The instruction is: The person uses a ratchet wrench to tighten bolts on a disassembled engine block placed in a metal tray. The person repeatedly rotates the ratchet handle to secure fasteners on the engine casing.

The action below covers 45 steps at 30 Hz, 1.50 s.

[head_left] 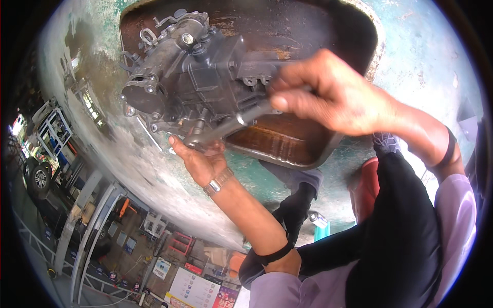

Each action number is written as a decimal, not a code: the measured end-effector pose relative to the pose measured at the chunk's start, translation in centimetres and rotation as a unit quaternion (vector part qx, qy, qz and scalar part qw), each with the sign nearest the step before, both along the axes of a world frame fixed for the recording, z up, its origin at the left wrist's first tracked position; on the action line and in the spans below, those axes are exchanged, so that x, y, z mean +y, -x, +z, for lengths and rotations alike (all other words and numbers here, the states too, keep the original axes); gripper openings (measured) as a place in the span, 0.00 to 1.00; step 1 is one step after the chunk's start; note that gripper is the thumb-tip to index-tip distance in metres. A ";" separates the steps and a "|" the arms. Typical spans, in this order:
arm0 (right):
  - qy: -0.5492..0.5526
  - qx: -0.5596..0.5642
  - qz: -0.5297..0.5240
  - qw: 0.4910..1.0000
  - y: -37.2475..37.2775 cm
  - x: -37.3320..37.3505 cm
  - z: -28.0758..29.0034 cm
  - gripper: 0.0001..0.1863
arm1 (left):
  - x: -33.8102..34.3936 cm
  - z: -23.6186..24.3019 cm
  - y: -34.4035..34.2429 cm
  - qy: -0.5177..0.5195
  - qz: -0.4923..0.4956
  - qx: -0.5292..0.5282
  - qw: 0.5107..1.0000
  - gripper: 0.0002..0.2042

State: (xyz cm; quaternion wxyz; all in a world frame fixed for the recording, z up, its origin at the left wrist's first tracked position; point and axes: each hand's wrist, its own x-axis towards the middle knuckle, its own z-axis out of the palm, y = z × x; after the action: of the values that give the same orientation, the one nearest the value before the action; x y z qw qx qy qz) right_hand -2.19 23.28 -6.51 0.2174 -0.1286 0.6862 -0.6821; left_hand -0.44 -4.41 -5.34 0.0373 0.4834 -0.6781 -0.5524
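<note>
A dark, greasy metal machine unit (190, 72), with a round end cover and several bolts, rests in and over the edge of a brown metal tray (313, 161). My right hand (336, 100) is closed round the handle of a ratchet wrench (231, 126), blurred by motion. The wrench's head sits at a socket (201, 120) pointing up to the unit's lower side. My left hand (203, 164) cups the wrench head from below, thumb on one side and fingers curled on the other. The fastener under the socket is hidden.
A thin metal rod (149, 132) lies beside the unit on the worn green-and-white floor (102, 41). By my legs are a red object (365, 187) and a green cylinder (321, 231). Metal frames (95, 226), a vehicle wheel (40, 177) and a printed board (192, 290) lie off to the left.
</note>
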 end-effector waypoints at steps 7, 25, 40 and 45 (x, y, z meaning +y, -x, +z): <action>0.012 -0.060 0.122 0.991 -6.7 -3.4 -3.6 0.12 | -1.0 -0.7 -0.3 -0.008 -0.035 0.054 0.998 0.38; -0.058 -0.143 0.362 0.919 -8.1 -13.9 -5.8 0.27 | -2.1 0.5 -0.8 0.037 -0.198 0.025 0.979 0.23; -0.067 -0.088 0.248 0.962 -8.9 -6.1 -3.7 0.15 | -1.1 0.4 -0.5 -0.005 -0.010 0.006 1.000 0.33; -0.049 -0.079 0.245 0.965 -8.5 -5.8 -3.2 0.14 | 0.9 2.0 -0.6 0.017 -0.050 -0.011 0.999 0.32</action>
State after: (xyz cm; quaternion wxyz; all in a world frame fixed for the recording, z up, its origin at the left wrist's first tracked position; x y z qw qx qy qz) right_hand 6.35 17.46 -9.71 0.4374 -0.2275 0.6471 -0.5815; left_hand 0.17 -3.50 -3.34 0.0103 0.4539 -0.7113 -0.5366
